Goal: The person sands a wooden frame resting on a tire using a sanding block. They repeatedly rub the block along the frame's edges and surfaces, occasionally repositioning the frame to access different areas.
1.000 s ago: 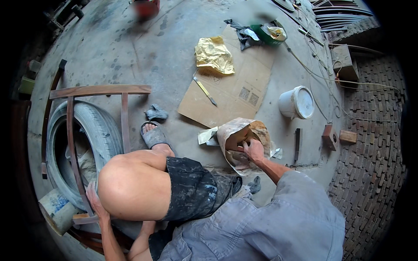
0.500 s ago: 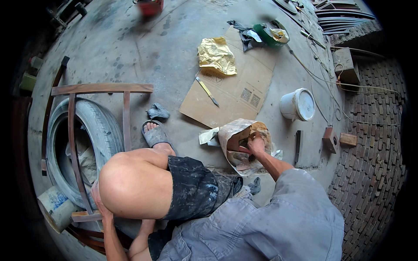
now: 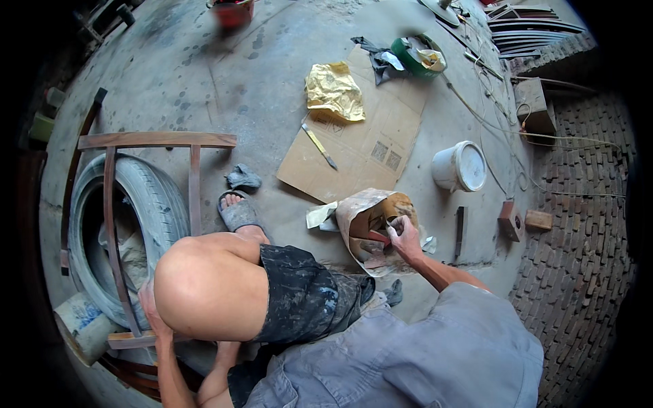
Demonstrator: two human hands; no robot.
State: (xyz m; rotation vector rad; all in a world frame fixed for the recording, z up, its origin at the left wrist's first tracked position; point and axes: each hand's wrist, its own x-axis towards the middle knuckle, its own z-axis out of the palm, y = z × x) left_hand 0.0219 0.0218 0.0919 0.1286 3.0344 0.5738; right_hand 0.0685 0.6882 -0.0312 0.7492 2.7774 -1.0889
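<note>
My right hand is at the mouth of a stained, tilted bucket, its fingertips pinched together. A small dark piece shows at the fingertips, too small to name. Inside the bucket are a brown curled sheet and a reddish strip. Down at the left, my left hand is beside my bent knee, close to a dark wooden frame with slats. The knee hides most of its fingers, so its grip does not show. The frame leans over a dusty tyre.
Ahead lies flattened cardboard with a yellow-handled knife and crumpled gold paper. A lidded white bucket stands right, near wooden blocks. Farther off are a green tub and a trailing hose.
My right hand has drawn back from inside the bucket toward its rim, fingertips now in plain sight. My left hand stays by the knee. The whole view has shifted slightly.
</note>
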